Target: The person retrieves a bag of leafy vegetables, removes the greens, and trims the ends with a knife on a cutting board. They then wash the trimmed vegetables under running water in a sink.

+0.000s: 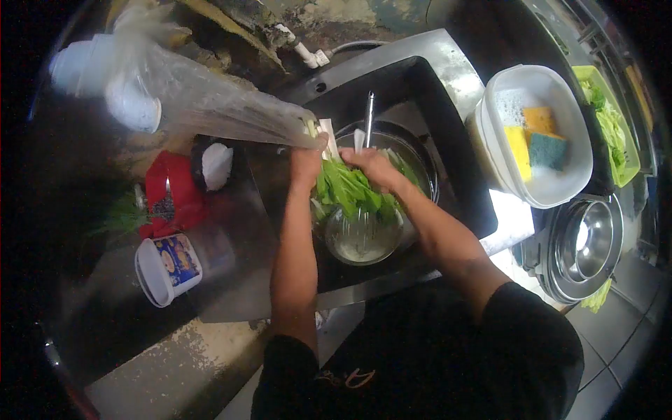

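A bunch of leafy greens point(346, 189) is held in both hands above the sink point(437, 59), with its pale stems pointed up and its leaves hanging down over a round bowl point(365, 261). The left hand point(306, 164) is closed around the stem end, where it is met by the narrow end of a long clear plastic bag point(210, 98); whether the bag is also gripped cannot be told. The right hand point(371, 168) is curled around the other side of the bunch, just beside the left. Just beyond the hands, a metal tap point(370, 108) is seen over the sink.

To the right of the sink, a yellow sponge point(518, 150), an orange sponge point(537, 119) and a green sponge point(548, 151) are held in a white tub point(570, 175). Beyond it, lettuce point(613, 143) is contained in a green basket point(634, 157). On the left, a labelled tub point(180, 262) is seen near a red bag point(168, 185).
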`<state>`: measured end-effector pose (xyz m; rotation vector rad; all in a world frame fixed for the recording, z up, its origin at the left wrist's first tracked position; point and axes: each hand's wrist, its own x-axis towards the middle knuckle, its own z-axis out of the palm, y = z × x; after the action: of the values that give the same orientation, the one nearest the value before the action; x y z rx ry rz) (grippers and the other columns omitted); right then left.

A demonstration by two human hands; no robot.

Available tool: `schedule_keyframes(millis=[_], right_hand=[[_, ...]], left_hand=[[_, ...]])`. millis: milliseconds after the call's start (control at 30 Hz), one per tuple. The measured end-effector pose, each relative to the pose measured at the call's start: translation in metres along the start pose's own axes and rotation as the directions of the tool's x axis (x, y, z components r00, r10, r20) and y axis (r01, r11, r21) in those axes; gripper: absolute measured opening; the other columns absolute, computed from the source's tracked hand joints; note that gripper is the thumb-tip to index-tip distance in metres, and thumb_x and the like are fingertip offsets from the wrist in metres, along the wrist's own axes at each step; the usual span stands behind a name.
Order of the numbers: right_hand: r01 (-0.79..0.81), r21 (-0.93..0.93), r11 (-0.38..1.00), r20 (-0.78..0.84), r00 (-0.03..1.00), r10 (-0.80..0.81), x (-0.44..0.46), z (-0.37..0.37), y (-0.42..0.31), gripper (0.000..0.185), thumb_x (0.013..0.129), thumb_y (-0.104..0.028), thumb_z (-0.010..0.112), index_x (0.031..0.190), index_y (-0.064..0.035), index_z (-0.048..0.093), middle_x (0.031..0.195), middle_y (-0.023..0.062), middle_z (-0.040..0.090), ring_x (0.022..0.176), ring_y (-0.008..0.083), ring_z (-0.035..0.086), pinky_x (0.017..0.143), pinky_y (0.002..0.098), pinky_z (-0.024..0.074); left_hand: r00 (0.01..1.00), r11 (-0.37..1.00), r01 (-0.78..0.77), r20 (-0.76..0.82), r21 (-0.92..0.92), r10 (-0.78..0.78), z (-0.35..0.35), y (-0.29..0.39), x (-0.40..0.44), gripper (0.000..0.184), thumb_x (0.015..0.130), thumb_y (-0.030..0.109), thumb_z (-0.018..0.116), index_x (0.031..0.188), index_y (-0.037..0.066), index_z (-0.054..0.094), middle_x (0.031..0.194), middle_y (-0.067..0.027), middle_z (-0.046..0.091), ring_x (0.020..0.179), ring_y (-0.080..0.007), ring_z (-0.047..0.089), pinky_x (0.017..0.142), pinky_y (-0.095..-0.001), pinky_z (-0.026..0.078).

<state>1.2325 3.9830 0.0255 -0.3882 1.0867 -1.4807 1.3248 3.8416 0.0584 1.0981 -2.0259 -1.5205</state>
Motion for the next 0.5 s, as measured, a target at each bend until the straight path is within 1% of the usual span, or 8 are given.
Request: schedule_keyframes(millis=[33,67,167,233,267,367,433,500], right_hand=[[-0.008,-0.046,0.999,0.023,1.0,0.009,0.0,-0.002,0.003,0.033,0.088,-0.026,0.057,0.113,-0.0054,0.061,0.097,0.0036,0.064,0.085,0.0116,0.057,0.079,0.026,0.0449],[0.021,-0.096,0.995,0.002,1.0,-0.021,0.003,-0.004,0.004,0.029,0.085,-0.021,0.06,0.109,-0.0035,0.063,0.093,0.0044,0.065,0.084,0.0118,0.058,0.078,0.0273,0.0455],[0.074,-0.328,0.942,-0.133,0.983,-0.124,0.001,-0.006,-0.009,0.023,0.082,-0.018,0.063,0.099,-0.0029,0.066,0.087,0.0056,0.065,0.08,0.0126,0.058,0.076,0.0279,0.0458],[0.149,-0.406,0.902,-0.027,0.984,-0.175,-0.006,0.0,-0.02,0.02,0.081,-0.019,0.063,0.093,-0.0023,0.066,0.082,0.0057,0.065,0.077,0.0126,0.058,0.072,0.0282,0.0459],[0.188,-0.441,0.877,0.028,0.98,-0.196,-0.008,0.001,-0.022,0.019,0.081,-0.019,0.063,0.089,-0.002,0.066,0.08,0.0057,0.065,0.075,0.0126,0.057,0.071,0.0283,0.0459],[0.1,-0.559,0.823,0.009,0.993,-0.115,-0.001,-0.012,-0.011,0.017,0.082,-0.019,0.064,0.084,-0.0021,0.064,0.07,-0.0012,0.06,0.065,0.0056,0.05,0.06,0.0256,0.0417],[0.122,-0.491,0.863,0.039,0.992,-0.118,0.0,-0.017,-0.004,0.017,0.082,-0.018,0.062,0.083,-0.0019,0.065,0.068,-0.0025,0.059,0.064,0.0052,0.049,0.059,0.0255,0.0416],[0.127,-0.462,0.878,0.069,0.992,-0.107,-0.002,-0.021,-0.001,0.016,0.083,-0.017,0.061,0.084,-0.0019,0.065,0.068,-0.0034,0.059,0.064,0.0048,0.049,0.058,0.0252,0.0417]], left_hand=[[0.999,0.991,0.001,0.038,-0.133,0.005,0.0,0.003,0.001,0.043,0.075,0.027,0.072,0.106,0.002,0.057,0.096,-0.0095,0.06,0.085,-0.0171,0.057,0.075,-0.032,0.046],[0.999,0.993,0.023,0.032,-0.119,-0.019,0.002,0.006,-0.001,0.038,0.075,0.025,0.071,0.101,0.001,0.058,0.093,-0.0091,0.06,0.081,-0.0168,0.056,0.073,-0.0321,0.045],[0.999,0.998,0.036,0.022,-0.058,-0.035,0.01,0.014,-0.007,0.031,0.075,0.022,0.069,0.092,-0.001,0.059,0.086,-0.0082,0.061,0.074,-0.0159,0.055,0.068,-0.0322,0.045],[1.0,1.0,-0.025,0.019,0.005,0.025,0.01,0.014,-0.006,0.031,0.075,0.022,0.069,0.092,-0.002,0.059,0.085,-0.008,0.061,0.072,-0.0154,0.055,0.067,-0.0317,0.045],[1.0,0.998,0.025,0.004,-0.057,-0.025,0.007,0.01,-0.001,0.031,0.075,0.022,0.069,0.091,-0.002,0.059,0.084,-0.0079,0.061,0.071,-0.0157,0.055,0.066,-0.0316,0.045],[0.993,0.965,0.119,0.016,-0.235,-0.118,0.0,0.007,0.01,0.029,0.076,0.023,0.068,0.09,-0.001,0.059,0.082,-0.0074,0.061,0.068,-0.0166,0.055,0.064,-0.0314,0.045],[0.991,0.934,0.129,0.082,-0.333,-0.107,0.0,0.005,0.009,0.028,0.077,0.024,0.067,0.089,0.0,0.059,0.08,-0.0072,0.061,0.065,-0.0174,0.056,0.063,-0.0313,0.045],[0.991,0.977,0.128,0.053,-0.169,-0.12,0.0,-0.001,0.011,0.024,0.079,0.022,0.064,0.088,0.001,0.059,0.077,-0.0072,0.06,0.064,-0.0177,0.057,0.061,-0.0308,0.046]])
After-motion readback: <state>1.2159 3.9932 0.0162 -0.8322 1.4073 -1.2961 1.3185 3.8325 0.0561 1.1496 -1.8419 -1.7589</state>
